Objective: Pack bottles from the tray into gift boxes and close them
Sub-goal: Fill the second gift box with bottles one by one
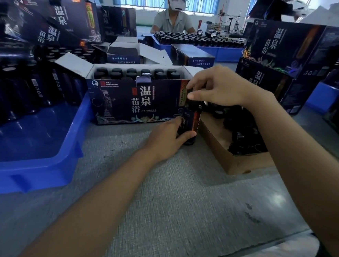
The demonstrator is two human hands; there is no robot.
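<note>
A dark bottle [191, 119] stands upright on the grey table in front of the open dark gift box [133, 102]. My left hand [166, 140] grips the bottle's body from the left. My right hand [215, 87] pinches the black cap on top of it. The gift box holds several capped bottles [131, 72], and its flaps stand open. On the left, a blue tray [34, 160] holds rows of dark bottles [17, 84].
A brown cardboard box [228, 156] of black caps sits right of the bottle. Closed gift boxes [267, 83] stand stacked at right and at the back left. Another person [172, 15] sits across, behind a second blue tray of bottles.
</note>
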